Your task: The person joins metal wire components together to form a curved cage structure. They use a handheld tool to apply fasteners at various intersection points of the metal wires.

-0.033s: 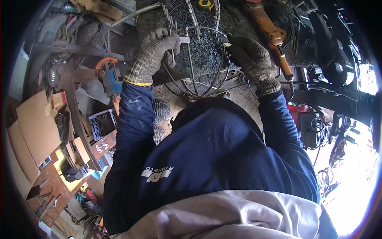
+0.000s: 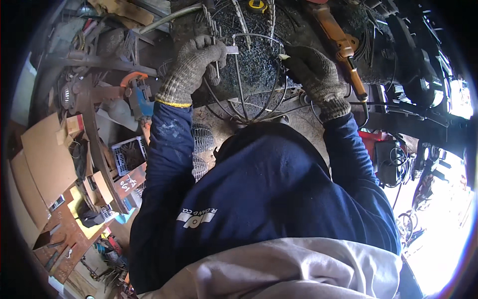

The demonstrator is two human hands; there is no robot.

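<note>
A round cage of thin bent metal rods (image 2: 241, 79) stands in front of me at the bench edge, its rods meeting near my body. My left hand (image 2: 201, 56), in a grey knitted glove with a yellow cuff edge, is closed at the left of its rim. From those fingers a short flat silvery metal piece (image 2: 232, 50) sticks out to the right, and a thin rod passes down by them. My right hand (image 2: 314, 72), gloved alike, is closed at the right side of the rim. A small whitish piece (image 2: 284, 56) shows at its fingertips; what else it grips is hidden.
An orange angle grinder (image 2: 343, 45) with a cord lies right of my right hand. At the back are a yellow tape measure (image 2: 257, 6) and twisted metal bars (image 2: 241, 22). Left stand an orange-and-blue tool (image 2: 141, 97), a plastic crate (image 2: 115, 158) and cardboard (image 2: 47, 159).
</note>
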